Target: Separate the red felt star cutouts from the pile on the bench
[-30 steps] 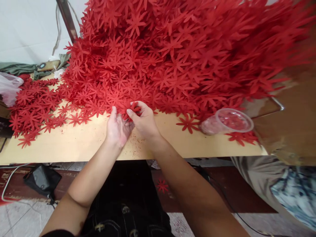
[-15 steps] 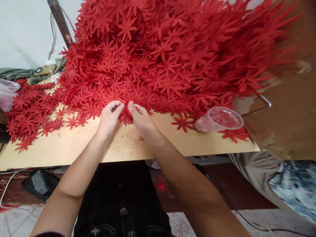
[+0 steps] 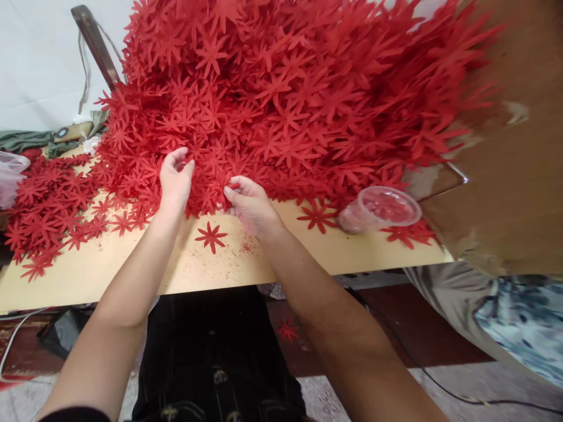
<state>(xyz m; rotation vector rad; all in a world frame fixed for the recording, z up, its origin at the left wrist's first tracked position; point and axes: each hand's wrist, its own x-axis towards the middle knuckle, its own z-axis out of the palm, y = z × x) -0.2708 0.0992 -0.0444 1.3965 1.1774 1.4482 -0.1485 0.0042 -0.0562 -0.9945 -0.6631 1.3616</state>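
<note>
Red flower-shaped cutouts with narrow petals form a large heap in front of me. At the heap's front edge, my right hand pinches a red flower cutout between thumb and fingers. My left hand is at the left of it, against the heap, its thumb and curled fingers apart with nothing seen between them. On the tabletop below both hands lies a single flower cutout, flat with its petals spread.
A clear plastic tub with red contents stands tilted at the right. Beyond it rises a cardboard box. A smaller flower pile and a plastic bag lie left. Another person's patterned clothing shows at lower right.
My hands have parted: the left moved up and left, off the cutout between them. A single flower cutout now shows on the tabletop below. The view has shifted slightly.
</note>
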